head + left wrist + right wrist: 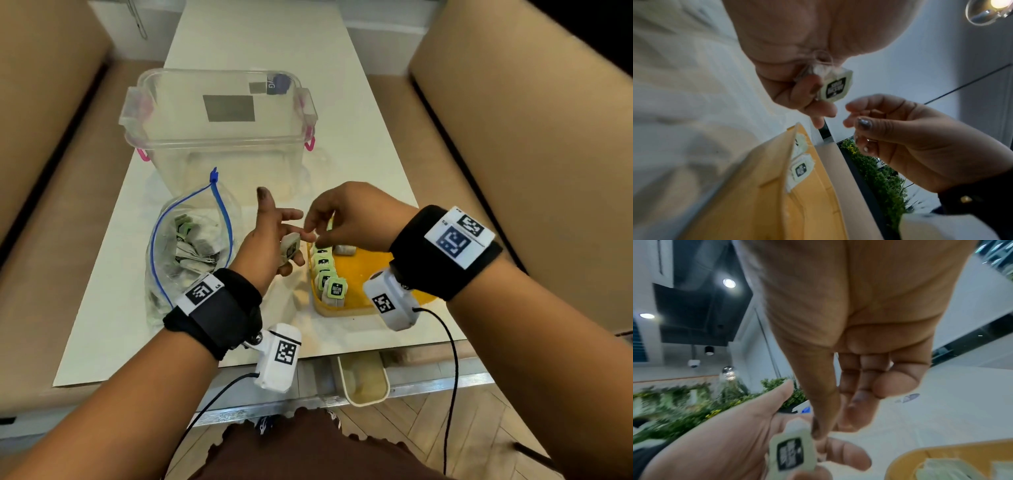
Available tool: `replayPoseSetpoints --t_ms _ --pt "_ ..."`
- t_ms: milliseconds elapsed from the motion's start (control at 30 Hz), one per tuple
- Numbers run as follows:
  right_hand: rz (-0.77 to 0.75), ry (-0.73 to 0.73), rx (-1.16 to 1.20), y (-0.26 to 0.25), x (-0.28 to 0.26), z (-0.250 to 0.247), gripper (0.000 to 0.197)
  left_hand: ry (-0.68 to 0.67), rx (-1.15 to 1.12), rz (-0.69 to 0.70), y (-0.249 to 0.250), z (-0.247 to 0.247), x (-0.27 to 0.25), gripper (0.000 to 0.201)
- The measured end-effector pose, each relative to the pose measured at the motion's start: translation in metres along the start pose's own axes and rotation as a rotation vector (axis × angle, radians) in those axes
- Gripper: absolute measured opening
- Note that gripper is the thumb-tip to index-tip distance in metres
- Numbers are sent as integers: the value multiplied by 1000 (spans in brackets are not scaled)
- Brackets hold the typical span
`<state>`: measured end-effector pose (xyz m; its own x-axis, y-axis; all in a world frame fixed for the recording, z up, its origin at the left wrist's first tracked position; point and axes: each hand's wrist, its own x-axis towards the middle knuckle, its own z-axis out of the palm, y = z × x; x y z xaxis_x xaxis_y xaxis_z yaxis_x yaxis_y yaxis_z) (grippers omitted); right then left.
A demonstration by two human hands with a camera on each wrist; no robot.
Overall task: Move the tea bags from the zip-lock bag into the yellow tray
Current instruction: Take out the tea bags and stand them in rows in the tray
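Note:
My left hand holds one tea bag with a pale green tag upright between its curled lower fingers, while its thumb and forefinger stick out. My right hand hovers just right of it. Its thumb and forefinger are slightly parted beside the tag's top corner, and the left wrist view shows a small gap. The zip-lock bag lies open at the left with several tea bags inside. At the right, the yellow tray holds a row of tea bags along its left wall.
An empty clear plastic box with pink clips stands behind the bag and tray. A small beige tray sits below the table's near edge. Brown padded benches flank the white table. Cables hang from both wrist cameras.

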<state>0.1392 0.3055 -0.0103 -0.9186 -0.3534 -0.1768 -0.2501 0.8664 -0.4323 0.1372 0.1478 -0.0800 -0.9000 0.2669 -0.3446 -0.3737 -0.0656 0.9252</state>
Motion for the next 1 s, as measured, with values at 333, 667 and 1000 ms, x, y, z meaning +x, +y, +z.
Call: replayPoseSetpoints --t_ms 333,667,1000 --pt "5 123 114 -10 -7 16 11 -110 -126 16 6 10 -2 74" --pt "197 195 246 19 -14 -6 13 -94 133 160 -3 2 0 14" --pt "206 118 -12 29 -6 -15 10 30 615 291 -22 -2 7 19"
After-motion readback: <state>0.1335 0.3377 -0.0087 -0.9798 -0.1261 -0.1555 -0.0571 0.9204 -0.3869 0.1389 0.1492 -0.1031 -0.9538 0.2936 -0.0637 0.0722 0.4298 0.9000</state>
